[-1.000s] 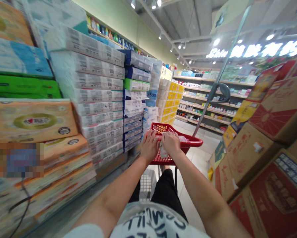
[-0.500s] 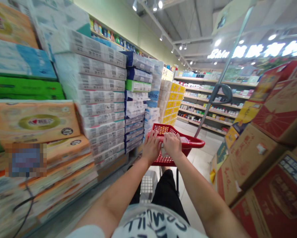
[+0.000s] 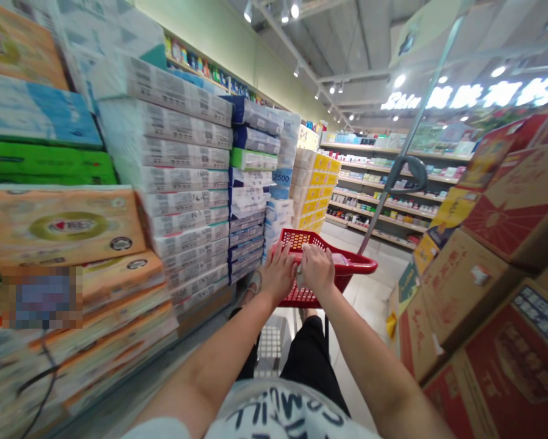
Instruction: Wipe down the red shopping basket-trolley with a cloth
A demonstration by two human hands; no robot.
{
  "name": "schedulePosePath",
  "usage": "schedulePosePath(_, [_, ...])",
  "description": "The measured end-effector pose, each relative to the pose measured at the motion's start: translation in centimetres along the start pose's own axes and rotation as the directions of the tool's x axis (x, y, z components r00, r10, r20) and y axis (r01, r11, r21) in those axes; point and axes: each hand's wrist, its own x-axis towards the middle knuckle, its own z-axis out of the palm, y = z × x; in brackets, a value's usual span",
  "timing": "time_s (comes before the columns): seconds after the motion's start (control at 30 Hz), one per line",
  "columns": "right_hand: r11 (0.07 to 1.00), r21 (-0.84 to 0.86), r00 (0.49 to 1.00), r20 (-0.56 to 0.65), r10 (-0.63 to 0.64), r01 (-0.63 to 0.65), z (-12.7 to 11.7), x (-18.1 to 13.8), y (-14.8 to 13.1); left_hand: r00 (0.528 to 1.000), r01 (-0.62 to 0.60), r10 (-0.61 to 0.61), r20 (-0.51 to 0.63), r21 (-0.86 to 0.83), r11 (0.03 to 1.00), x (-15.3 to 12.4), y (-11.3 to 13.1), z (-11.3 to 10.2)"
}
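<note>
Ahead of my body is a red shopping cart (image 3: 308, 297) with perforated basket walls. My left hand (image 3: 279, 273) lies over its near rim, with the fingers reaching forward and bent over the edge. Close beside it, my right hand (image 3: 317, 266) is curled over the same rim, knuckles up. A small pale patch shows between the two hands; I cannot make out what it is. The fingertips and the part of the rim beneath both hands are hidden. Low between my legs is a grey grid-like surface (image 3: 270, 344).
Tall stacks of wrapped tissue packs (image 3: 182, 158) line the left side. Cardboard cartons (image 3: 466, 286) are piled on the right. A slanting metal pole (image 3: 378, 213) rises behind the cart, and stocked shelves (image 3: 383, 183) stand farther back.
The surroundings have shifted slightly left in view. More of a foot in a sandal shows beside my left hand. Both hands keep their place on the cart.
</note>
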Motion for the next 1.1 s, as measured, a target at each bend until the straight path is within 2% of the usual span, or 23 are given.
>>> schedulePosePath(0.13, [0.994,-0.022,0.994,-0.034,-0.104,0.103,0.0,-0.7,-0.1,1.0,-0.006,0.006,-0.019,0.013,1.0,-0.1,-0.1,0.1])
schedulePosePath(0.33, [0.999,-0.04,0.982,0.19,0.01,-0.002,-0.5,1.8,-0.7,1.0,0.007,-0.007,-0.015,0.012,1.0,0.1,-0.1,0.2])
schedulePosePath(0.4, [0.999,-0.043,0.987,0.16,-0.003,0.01,-0.4,1.7,-0.7,1.0,0.005,-0.005,-0.009,0.008,1.0,0.1,-0.1,0.1])
schedulePosePath(0.53, [0.995,-0.026,0.995,0.016,-0.097,0.098,-0.3,0.3,-0.6,1.0,-0.005,0.005,0.004,0.004,1.0,0.0,-0.2,0.0])
schedulePosePath(0.7, [0.999,-0.01,0.992,0.112,-0.052,0.054,-0.5,0.9,-0.7,1.0,0.001,-0.001,-0.016,0.001,1.0,0.0,-0.3,0.3])
schedulePosePath(0.77, [0.998,-0.006,0.994,0.091,-0.058,0.059,-0.2,0.8,-0.6,1.0,-0.004,0.004,-0.013,0.001,1.0,0.0,-0.4,0.3])
schedulePosePath(0.93, [0.984,0.001,0.983,-0.053,-0.178,0.178,0.6,-0.9,0.1,0.999,-0.038,0.038,-0.021,-0.006,0.999,-0.1,-0.7,0.5])
schedulePosePath(1.0, [0.982,0.015,0.982,-0.031,-0.189,0.189,0.5,-0.8,0.2,0.999,-0.037,0.037,-0.02,-0.006,0.999,0.0,-0.7,0.6])
schedulePosePath(1.1, [0.993,0.039,0.993,0.014,-0.114,0.113,0.1,-0.1,0.0,1.0,-0.025,0.025,-0.006,0.009,1.0,0.1,-0.6,0.5])
